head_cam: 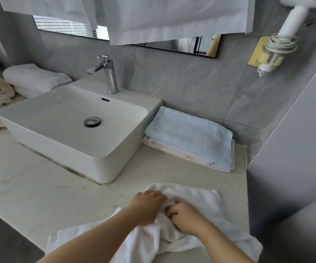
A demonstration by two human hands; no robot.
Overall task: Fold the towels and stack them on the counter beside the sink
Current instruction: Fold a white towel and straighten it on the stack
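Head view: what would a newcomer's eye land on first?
First, the left hand and right hand, both gripping a crumpled white towel at the near edge of the counter, bottom centre. Next come the big white sink left of centre and, just right of it, a light blue towel stacked on a folded white towel. A white hair dryer hangs at top right.

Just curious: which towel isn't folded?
The white towel in the left hand and right hand, crumpled on the counter; the others lie folded beside the sink.
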